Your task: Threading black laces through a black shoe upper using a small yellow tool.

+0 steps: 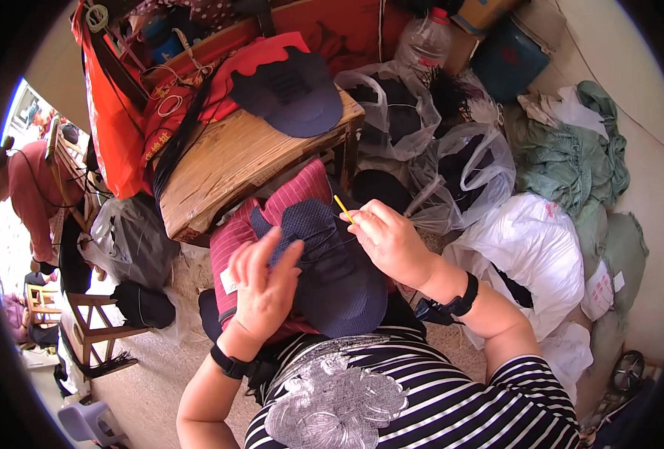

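A slim yellow-handled hook tool [343, 209], its thin dark tip pointing up and away from me, is pinched in the fingers of my right hand [388, 239]. My left hand [261, 280] hovers with fingers apart over the left side of a navy dotted-texture piece [343, 288] with a rounded near end. Dark cords run across this piece, which rests on my lap over a red-and-white striped cloth [231, 258]. Whether the left fingertips touch the piece, I cannot tell.
A wooden bench [220, 161] stands ahead, holding a flat navy piece [291, 93], red cloth and black cords. Clear plastic bags [467, 168], a white bag [530, 239] and green cloth [571, 165] lie to the right. A small wooden stool [92, 322] is at left.
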Available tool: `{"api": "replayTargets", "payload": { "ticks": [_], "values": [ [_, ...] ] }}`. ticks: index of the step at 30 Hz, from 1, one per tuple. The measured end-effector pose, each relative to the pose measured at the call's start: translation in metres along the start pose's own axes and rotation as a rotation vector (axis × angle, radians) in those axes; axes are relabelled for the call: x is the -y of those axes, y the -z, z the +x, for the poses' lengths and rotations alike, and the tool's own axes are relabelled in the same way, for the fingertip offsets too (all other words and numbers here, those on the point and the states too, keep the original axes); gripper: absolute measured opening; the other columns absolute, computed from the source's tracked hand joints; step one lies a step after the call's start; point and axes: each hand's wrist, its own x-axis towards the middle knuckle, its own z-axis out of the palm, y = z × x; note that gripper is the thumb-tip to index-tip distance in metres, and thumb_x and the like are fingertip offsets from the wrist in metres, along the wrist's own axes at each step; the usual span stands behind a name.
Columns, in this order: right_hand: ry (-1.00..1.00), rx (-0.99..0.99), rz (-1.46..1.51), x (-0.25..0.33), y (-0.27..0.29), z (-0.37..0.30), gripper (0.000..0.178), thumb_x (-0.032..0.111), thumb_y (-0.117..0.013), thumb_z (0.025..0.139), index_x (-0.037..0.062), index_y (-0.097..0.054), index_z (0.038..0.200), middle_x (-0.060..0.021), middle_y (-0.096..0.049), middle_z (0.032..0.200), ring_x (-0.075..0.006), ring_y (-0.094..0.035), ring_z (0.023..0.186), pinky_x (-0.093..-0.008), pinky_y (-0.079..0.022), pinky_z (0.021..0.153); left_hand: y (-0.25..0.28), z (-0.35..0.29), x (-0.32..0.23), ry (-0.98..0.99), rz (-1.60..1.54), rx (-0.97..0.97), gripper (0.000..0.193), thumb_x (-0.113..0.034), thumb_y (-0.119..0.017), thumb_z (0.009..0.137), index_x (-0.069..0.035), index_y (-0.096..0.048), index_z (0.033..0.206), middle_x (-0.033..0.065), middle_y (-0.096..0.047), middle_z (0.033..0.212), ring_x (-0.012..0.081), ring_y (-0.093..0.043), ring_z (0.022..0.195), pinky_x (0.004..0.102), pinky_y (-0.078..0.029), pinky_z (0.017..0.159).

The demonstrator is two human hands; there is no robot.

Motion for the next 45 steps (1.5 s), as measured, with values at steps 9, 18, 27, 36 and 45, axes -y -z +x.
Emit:
{"api": "replayTargets", "payload": {
  "ticks": [9, 18, 27, 36, 45],
  "values": [
    [0.004, 0.145, -0.193, -0.003, 0.009, -0.015, 0.021, -0.003, -0.073, 0.086, -0.0061, -0.067, 0.107, -0.0129, -0.06, 0.095, -0.0292, -0.068, 0.086, -0.0386, -0.057, 0.072, 0.003, 0.012, 0.009, -0.291, -0.094, 0.248, 0.054, -0.007, -0.065, 0.077, -0.013, -0.072, 0.13, 0.0006, -0.065, 0.142, 0.022, -0.059, 0.123, 0.0424, -0.045, 0.108],
    [-0.084, 0.122, -0.019, -0.006, 0.004, -0.014, 0.017, -0.003, -0.071, 0.09, -0.0063, -0.066, 0.107, -0.0132, -0.061, 0.096, -0.0294, -0.069, 0.081, -0.0376, -0.058, 0.072, 0.01, 0.016, 0.032, -0.221, -0.397, 0.253, 0.045, 0.0, -0.068, 0.074, -0.009, -0.077, 0.117, 0.0043, -0.071, 0.132, 0.0231, -0.065, 0.121, 0.042, -0.05, 0.104],
    [-0.053, 0.036, 0.02, 0.0, -0.001, -0.001, 0.023, -0.001, -0.07, 0.092, -0.004, -0.062, 0.113, -0.0148, -0.062, 0.098, -0.0335, -0.067, 0.086, -0.0402, -0.055, 0.075, 0.018, 0.009, 0.039, -0.247, -0.417, 0.335, 0.042, -0.001, -0.069, 0.071, -0.007, -0.076, 0.112, 0.0058, -0.07, 0.133, 0.0257, -0.063, 0.13, 0.0468, -0.049, 0.111],
    [-0.042, 0.178, -0.137, 0.004, 0.01, -0.004, 0.016, 0.006, -0.067, 0.094, -0.0015, -0.06, 0.107, -0.0157, -0.058, 0.095, -0.0333, -0.064, 0.085, -0.0409, -0.055, 0.076, 0.001, 0.022, 0.01, -0.277, -0.333, 0.365, 0.054, -0.006, -0.072, 0.084, -0.003, -0.064, 0.137, 0.0128, -0.059, 0.149, 0.0297, -0.051, 0.144, 0.0535, -0.032, 0.123],
    [0.053, 0.353, -0.352, 0.001, 0.014, -0.014, 0.009, 0.006, -0.062, 0.085, 0.0018, -0.06, 0.093, -0.0111, -0.054, 0.089, -0.0275, -0.06, 0.087, -0.0385, -0.052, 0.077, 0.0, 0.014, 0.015, -0.263, -0.278, 0.403, 0.052, -0.014, -0.071, 0.089, -0.007, -0.064, 0.14, 0.01, -0.057, 0.152, 0.0263, -0.048, 0.146, 0.0531, -0.03, 0.124]
  ]
}}
